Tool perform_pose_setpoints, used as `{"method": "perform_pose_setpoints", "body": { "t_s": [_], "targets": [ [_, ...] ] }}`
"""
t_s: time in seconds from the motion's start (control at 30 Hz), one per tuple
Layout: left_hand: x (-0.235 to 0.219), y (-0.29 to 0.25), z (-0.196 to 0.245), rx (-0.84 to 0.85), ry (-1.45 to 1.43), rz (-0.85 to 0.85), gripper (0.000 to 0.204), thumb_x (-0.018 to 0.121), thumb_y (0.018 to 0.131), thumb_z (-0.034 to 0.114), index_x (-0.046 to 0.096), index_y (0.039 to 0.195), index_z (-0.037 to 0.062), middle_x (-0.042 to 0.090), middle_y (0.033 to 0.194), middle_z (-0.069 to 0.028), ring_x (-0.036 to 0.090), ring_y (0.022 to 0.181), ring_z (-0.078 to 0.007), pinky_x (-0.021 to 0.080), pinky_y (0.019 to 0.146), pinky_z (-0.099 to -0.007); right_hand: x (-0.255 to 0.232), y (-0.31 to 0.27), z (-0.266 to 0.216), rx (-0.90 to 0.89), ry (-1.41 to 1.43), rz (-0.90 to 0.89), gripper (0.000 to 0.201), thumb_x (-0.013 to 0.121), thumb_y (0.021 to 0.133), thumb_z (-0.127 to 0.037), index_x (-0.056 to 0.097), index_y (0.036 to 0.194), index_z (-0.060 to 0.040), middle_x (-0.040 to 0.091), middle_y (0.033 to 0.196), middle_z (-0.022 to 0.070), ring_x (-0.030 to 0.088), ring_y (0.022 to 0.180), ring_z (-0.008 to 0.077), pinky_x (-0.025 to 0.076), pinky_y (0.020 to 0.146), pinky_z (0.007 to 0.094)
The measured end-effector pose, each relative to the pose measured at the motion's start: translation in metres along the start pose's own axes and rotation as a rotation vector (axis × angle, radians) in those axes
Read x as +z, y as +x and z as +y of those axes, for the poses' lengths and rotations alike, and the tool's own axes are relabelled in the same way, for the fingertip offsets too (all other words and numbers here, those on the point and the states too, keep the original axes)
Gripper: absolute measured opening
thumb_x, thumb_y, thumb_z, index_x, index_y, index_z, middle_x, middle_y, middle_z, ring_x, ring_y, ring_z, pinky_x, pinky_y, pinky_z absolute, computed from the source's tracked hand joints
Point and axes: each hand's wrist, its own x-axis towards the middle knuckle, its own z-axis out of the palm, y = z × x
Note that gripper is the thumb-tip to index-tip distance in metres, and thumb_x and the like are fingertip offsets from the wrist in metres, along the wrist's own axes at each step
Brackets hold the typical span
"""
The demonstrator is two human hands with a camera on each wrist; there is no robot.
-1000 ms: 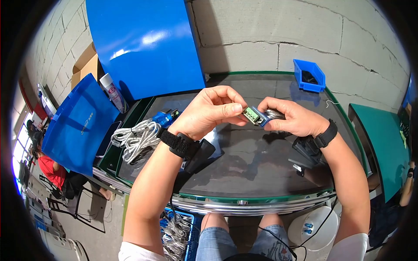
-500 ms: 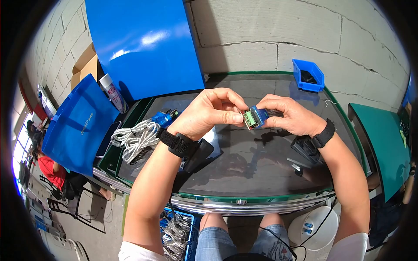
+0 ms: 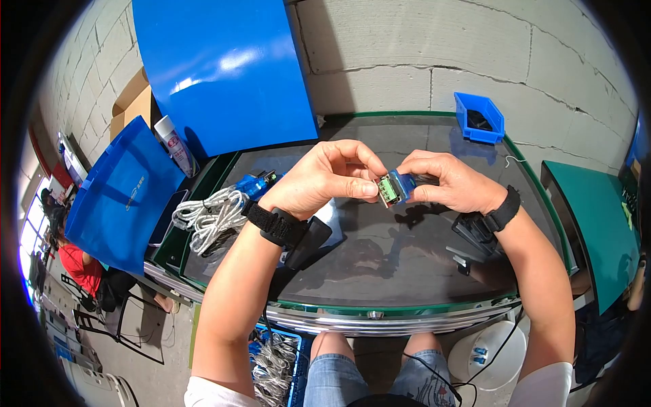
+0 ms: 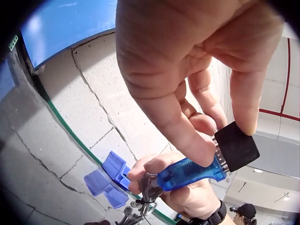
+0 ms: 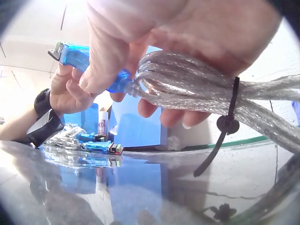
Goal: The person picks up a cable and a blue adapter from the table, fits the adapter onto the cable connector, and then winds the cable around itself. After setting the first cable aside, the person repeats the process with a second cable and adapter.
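Above the dark table (image 3: 380,264), a translucent blue adapter (image 3: 400,184) is held between both hands. The left hand (image 3: 325,178) is pinched on its green terminal end (image 3: 387,189); the right hand (image 3: 451,180) is clamped round the body and the bundled silver cable (image 5: 201,84). For a clean fit, the block is best kept square and pressed straight

— What is the connector (image 3: 395,186) looking like?
— Translucent blue plastic, glossy, with a green plastic end. Its cable (image 5: 197,89) is showing clear, shiny sheathing over silvery braid.
— And the table (image 3: 407,258)?
— Dark, smooth, mirror-glossy. At twelve o'clock, the wall (image 3: 420,54) is looking rough, matt.
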Motion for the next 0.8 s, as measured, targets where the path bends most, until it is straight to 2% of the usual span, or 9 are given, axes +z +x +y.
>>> {"method": "perform_pose_setpoints", "body": {
  "t_s": [0.13, 0.2, 0.33, 0.37, 0.4, 0.5, 0.53, 0.6, 0.8],
  "targets": [
    [0.003, 0.000, 0.002, 0.007, -0.003, 0.007, 0.029, 0.077, 0.074, 0.011, 0.063, 0.097, 0.0021, 0.066, 0.090, -0.0062, 0.065, 0.079, -0.0143, 0.055, 0.071, -0.0287, -0.001, 0.000, -0.001, -0.002, -0.028, 0.034, 0.033, 0.069, 0.079, -0.015, 0.063, 0.110, -0.0052, 0.059, 0.098, 0.0092, 0.057, 0.092, 0.0224, 0.045, 0.083, 0.0333],
    [0.005, 0.000, 0.004, 0.006, 0.002, 0.021, 0.030, 0.076, 0.076, 0.014, 0.062, 0.100, 0.0018, 0.066, 0.090, -0.0067, 0.065, 0.079, -0.0148, 0.056, 0.071, -0.0293, -0.001, 0.000, 0.000, -0.039, -0.070, 0.131, 0.032, 0.069, 0.078, -0.014, 0.062, 0.107, -0.0044, 0.059, 0.096, 0.0091, 0.057, 0.091, 0.0228, 0.045, 0.082, 0.0328],
    [0.006, 0.001, 0.003, 0.019, 0.014, 0.070, 0.034, 0.072, 0.081, 0.018, 0.059, 0.107, 0.0020, 0.065, 0.092, -0.0065, 0.065, 0.081, -0.0145, 0.057, 0.072, -0.0302, -0.001, 0.001, -0.003, -0.026, -0.116, 0.214, 0.030, 0.070, 0.077, -0.013, 0.061, 0.104, -0.0035, 0.058, 0.094, 0.0091, 0.057, 0.090, 0.0228, 0.045, 0.080, 0.0326],
    [0.006, 0.001, 0.003, 0.031, 0.027, 0.078, 0.034, 0.071, 0.082, 0.019, 0.058, 0.109, 0.0021, 0.065, 0.094, -0.0065, 0.065, 0.081, -0.0144, 0.057, 0.073, -0.0305, -0.001, 0.001, -0.004, -0.027, -0.157, 0.219, 0.029, 0.069, 0.077, -0.011, 0.059, 0.104, -0.0025, 0.056, 0.093, 0.0074, 0.055, 0.087, 0.0197, 0.045, 0.078, 0.0305],
    [0.006, 0.001, 0.003, 0.031, 0.027, 0.078, 0.034, 0.071, 0.082, 0.019, 0.058, 0.109, 0.0021, 0.065, 0.094, -0.0065, 0.065, 0.081, -0.0144, 0.057, 0.073, -0.0305, -0.001, 0.001, -0.004, -0.027, -0.199, 0.223, 0.028, 0.069, 0.078, -0.008, 0.058, 0.104, -0.0015, 0.053, 0.092, 0.0058, 0.053, 0.085, 0.0166, 0.044, 0.076, 0.0283],
    [0.005, 0.001, 0.003, 0.037, 0.032, 0.090, 0.035, 0.071, 0.082, 0.019, 0.058, 0.109, 0.0021, 0.064, 0.096, -0.0068, 0.065, 0.084, -0.0145, 0.057, 0.074, -0.0306, -0.001, 0.001, -0.004, -0.031, -0.187, 0.252, 0.027, 0.070, 0.078, -0.008, 0.058, 0.102, -0.0023, 0.054, 0.091, 0.0049, 0.052, 0.079, 0.0144, 0.044, 0.071, 0.0273],
    [0.005, 0.002, 0.003, 0.033, 0.043, 0.106, 0.035, 0.071, 0.082, 0.019, 0.058, 0.110, 0.0024, 0.064, 0.097, -0.0071, 0.065, 0.084, -0.0150, 0.057, 0.074, -0.0307, -0.001, 0.001, -0.003, -0.031, -0.187, 0.252, 0.027, 0.070, 0.078, -0.008, 0.058, 0.102, -0.0023, 0.054, 0.091, 0.0049, 0.052, 0.079, 0.0144, 0.044, 0.071, 0.0273],
    [0.005, 0.002, 0.004, 0.029, 0.055, 0.121, 0.036, 0.071, 0.082, 0.020, 0.057, 0.110, 0.0026, 0.063, 0.098, -0.0074, 0.065, 0.085, -0.0155, 0.057, 0.074, -0.0308, -0.001, 0.002, -0.001, -0.028, -0.210, 0.300, 0.031, 0.073, 0.076, -0.015, 0.060, 0.101, -0.0035, 0.058, 0.088, 0.0079, 0.057, 0.078, 0.0201, 0.046, 0.071, 0.0313],
    [0.007, 0.002, 0.004, 0.064, 0.052, 0.198, 0.037, 0.073, 0.080, 0.019, 0.057, 0.110, 0.0040, 0.062, 0.101, -0.0076, 0.064, 0.088, -0.0173, 0.057, 0.075, -0.0306, -0.002, 0.002, -0.013, 0.012, -0.244, 0.385, 0.031, 0.075, 0.073, -0.015, 0.062, 0.098, -0.0024, 0.062, 0.085, 0.0071, 0.058, 0.070, 0.0170, 0.047, 0.064, 0.0279]
  ]
}}
